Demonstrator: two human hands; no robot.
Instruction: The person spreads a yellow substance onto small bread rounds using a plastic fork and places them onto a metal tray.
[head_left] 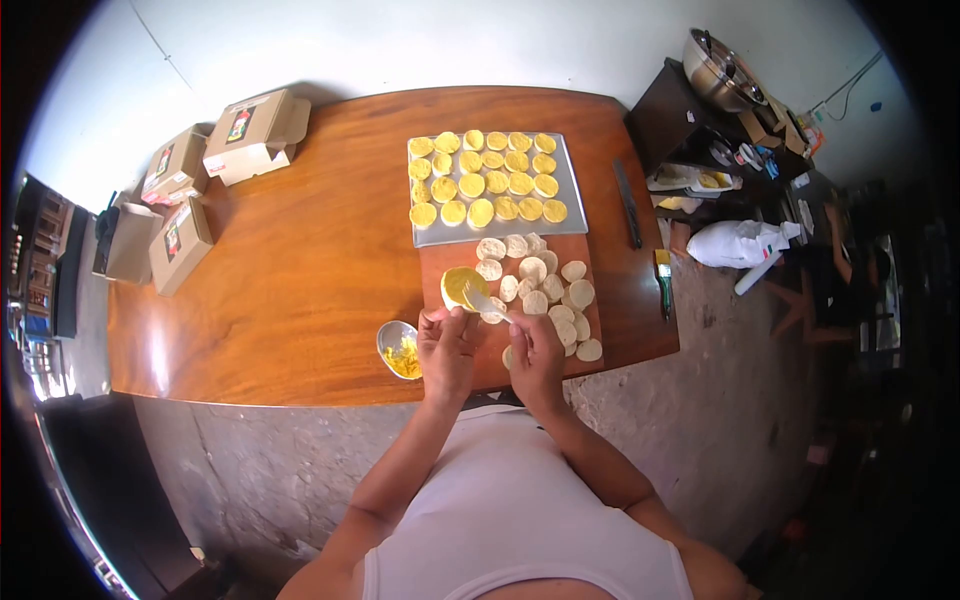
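My left hand point(449, 352) is closed on a round dough piece point(462, 286) with a yellow layer on its top face, held up over the board. In my right hand point(537, 355) is a white plastic fork point(486, 301), its tines against the yellow face. Beside my left hand stands a small metal bowl point(390, 336) with yellow filling point(405, 357) in it. Under and beyond my hands, plain pale dough rounds point(535, 269) are scattered on a reddish-brown board point(437, 262). Rows of yellow-topped rounds point(471, 184) lie on a metal tray point(562, 170) behind the board.
Several cardboard boxes point(248, 140) sit at the table's left back. A long dark knife point(628, 205) and a green-handled brush point(664, 284) lie along the right edge of the wooden table point(300, 260). Past that edge are a steel bowl point(718, 75) and a white bag point(735, 244).
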